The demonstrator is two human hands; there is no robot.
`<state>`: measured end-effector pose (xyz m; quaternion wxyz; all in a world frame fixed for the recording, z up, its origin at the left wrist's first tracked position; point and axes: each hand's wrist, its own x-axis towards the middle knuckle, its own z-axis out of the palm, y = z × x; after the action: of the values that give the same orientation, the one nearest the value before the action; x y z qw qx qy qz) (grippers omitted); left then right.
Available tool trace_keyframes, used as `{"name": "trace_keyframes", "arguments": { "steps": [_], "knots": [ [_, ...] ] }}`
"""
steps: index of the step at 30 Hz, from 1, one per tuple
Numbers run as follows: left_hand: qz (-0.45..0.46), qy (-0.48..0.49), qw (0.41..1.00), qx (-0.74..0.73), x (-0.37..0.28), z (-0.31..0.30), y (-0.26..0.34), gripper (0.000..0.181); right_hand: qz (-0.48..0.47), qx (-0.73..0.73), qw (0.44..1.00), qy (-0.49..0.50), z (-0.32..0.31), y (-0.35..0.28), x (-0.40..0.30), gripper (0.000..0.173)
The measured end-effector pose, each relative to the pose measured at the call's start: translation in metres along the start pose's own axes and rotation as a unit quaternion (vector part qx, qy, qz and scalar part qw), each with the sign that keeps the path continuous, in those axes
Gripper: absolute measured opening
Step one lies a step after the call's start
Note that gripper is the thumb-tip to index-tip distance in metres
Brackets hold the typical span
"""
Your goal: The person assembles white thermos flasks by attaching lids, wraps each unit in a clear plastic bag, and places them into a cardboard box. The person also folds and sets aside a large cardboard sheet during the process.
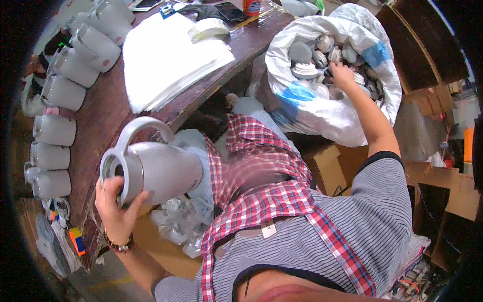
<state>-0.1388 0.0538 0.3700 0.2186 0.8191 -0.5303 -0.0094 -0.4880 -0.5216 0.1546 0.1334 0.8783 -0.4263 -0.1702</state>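
My left hand [120, 211] grips the neck rim of a light grey jug with a handle [169, 171], which lies tilted over my lap, its open mouth facing left. My right hand [342, 76] reaches into a large white woven sack [279, 71] at the upper right. That sack holds many grey and white round lids [305, 70]. The fingertips of this hand touch the lids; whether they grip one cannot be told. A fan of white sheets [169, 64] lies on the dark table [98, 132], with a roll of clear tape [209, 29] on top.
Several more grey jugs [54, 129] stand in a row along the table's left edge. A phone [231, 11] and an orange can [251, 6] sit at the back. Crumpled clear plastic bags [181, 222] lie beside my lap. Cardboard boxes [434, 177] stand at the right.
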Motion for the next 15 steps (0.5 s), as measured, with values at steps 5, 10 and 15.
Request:
{"name": "trace_keyframes", "arguments": {
  "steps": [5,10,15],
  "knots": [
    [0.082,0.123,0.989,-0.015,0.009,0.000,-0.008,0.050,-0.022,0.072,0.997,0.009,-0.018,0.001,-0.004,0.057],
    [0.040,0.294,0.926,-0.233,-0.039,0.041,-0.047,0.099,-0.002,0.223,0.968,0.116,-0.112,-0.022,-0.028,0.055],
    [-0.015,0.340,0.871,-0.355,-0.041,0.065,-0.049,0.121,-0.268,0.629,0.724,0.092,-0.232,-0.143,-0.043,0.042]
  ]
}}
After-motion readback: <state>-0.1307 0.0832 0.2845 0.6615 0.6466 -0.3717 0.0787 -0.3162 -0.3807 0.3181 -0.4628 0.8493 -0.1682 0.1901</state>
